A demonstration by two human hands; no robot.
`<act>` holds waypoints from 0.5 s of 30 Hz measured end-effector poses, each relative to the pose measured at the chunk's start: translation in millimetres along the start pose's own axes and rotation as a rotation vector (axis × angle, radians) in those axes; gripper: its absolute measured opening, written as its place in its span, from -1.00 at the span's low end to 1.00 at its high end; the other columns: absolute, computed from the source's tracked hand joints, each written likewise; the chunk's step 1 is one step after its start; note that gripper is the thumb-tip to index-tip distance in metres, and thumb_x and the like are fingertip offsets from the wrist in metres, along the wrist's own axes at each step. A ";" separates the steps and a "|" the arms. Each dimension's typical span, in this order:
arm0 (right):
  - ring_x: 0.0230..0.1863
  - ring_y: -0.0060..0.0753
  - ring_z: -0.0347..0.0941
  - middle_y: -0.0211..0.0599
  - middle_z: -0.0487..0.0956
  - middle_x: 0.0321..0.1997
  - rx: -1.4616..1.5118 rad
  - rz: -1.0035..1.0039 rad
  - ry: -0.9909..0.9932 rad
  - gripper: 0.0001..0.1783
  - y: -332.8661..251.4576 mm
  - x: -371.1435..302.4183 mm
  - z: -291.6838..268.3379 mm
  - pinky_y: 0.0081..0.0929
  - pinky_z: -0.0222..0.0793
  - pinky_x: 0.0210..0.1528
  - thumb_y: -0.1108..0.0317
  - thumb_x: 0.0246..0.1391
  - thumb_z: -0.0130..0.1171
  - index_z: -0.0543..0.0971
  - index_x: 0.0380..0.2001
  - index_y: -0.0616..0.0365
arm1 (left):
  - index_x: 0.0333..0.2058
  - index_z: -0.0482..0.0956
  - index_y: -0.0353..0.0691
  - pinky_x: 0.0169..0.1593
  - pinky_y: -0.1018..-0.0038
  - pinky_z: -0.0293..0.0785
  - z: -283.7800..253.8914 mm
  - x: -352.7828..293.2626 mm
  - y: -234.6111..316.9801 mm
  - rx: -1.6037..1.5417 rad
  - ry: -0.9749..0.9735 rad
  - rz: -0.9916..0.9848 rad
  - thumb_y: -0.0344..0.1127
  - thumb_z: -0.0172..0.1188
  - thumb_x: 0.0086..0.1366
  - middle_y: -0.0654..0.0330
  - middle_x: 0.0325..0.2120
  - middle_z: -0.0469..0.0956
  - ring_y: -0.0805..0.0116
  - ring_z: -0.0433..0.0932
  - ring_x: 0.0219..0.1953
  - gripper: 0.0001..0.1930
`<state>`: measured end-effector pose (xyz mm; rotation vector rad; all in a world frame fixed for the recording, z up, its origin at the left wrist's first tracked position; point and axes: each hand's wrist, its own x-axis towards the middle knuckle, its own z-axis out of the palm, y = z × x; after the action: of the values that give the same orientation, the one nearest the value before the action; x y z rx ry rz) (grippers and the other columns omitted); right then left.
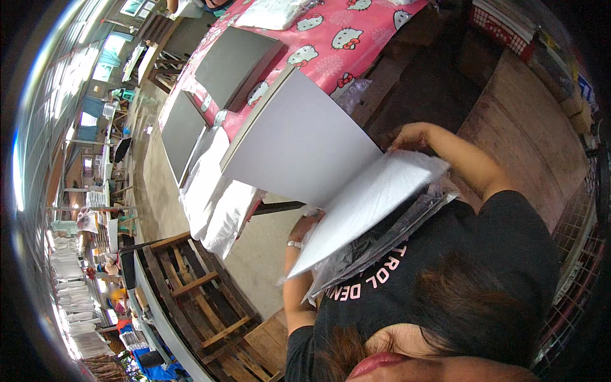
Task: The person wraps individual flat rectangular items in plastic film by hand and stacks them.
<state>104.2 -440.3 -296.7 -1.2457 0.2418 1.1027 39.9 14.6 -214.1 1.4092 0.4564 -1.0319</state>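
A white flat sheet in thin clear plastic [369, 204] is held slantwise against my torso, between my two hands. My left hand [307, 228], with a light band at its wrist, grips its left edge; the fingers are partly hidden. At the opposite far corner, my right hand [410, 135] is closed on the edge, fingers curled under. Beneath the sheet, dark pieces in crinkled clear plastic [388, 239] lie against my black shirt. Touching the sheet's far edge, a large white-faced panel with a thick greyish edge [299, 137] leans up from the table.
The table has a pink cartoon-print cover [324, 41]. On it lie a grey flat box [235, 67], another grey panel [181, 137] and white plastic-wrapped bundles [213, 191]. A wooden pallet [191, 286] stands at lower left, a wire-mesh rack [579, 254] at right. Benches and people are farther left.
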 end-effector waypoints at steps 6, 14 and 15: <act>-0.23 -0.28 0.45 -0.11 0.57 -0.28 -0.862 -0.287 0.454 -0.46 -61.0 -16.1 25.1 -0.27 0.36 -0.16 0.20 -0.22 0.33 0.51 -0.13 0.23 | -0.26 0.49 -0.31 -0.09 0.43 0.34 -37.6 -16.5 -28.5 -0.207 0.473 0.382 -0.30 0.31 -0.01 0.25 -0.35 0.43 0.40 0.40 -0.22 -0.66; -0.19 -0.33 0.50 -0.11 0.57 -0.23 -0.681 -1.251 0.055 -0.58 -174.1 -107.0 219.3 -0.39 0.38 -0.12 0.19 -0.04 0.26 0.51 -0.16 0.23 | -0.20 0.45 -0.29 0.08 0.32 0.22 61.8 -162.8 97.7 0.018 0.512 1.343 -0.42 0.29 -0.18 0.16 -0.22 0.42 0.29 0.36 -0.10 -0.54; -0.19 -0.29 0.51 -0.10 0.57 -0.23 -0.694 -1.445 0.054 -0.52 -174.8 -97.9 253.2 -0.38 0.38 -0.11 0.17 -0.06 0.28 0.48 -0.10 0.21 | -0.21 0.46 -0.28 0.11 0.36 0.17 77.9 -165.9 107.9 0.100 0.519 1.366 -0.43 0.29 -0.18 0.17 -0.23 0.42 0.30 0.35 -0.09 -0.56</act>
<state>89.5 -264.3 -26.3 -1.5552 -0.9688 -0.1667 16.4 -23.1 -6.2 1.6125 -0.2441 0.4260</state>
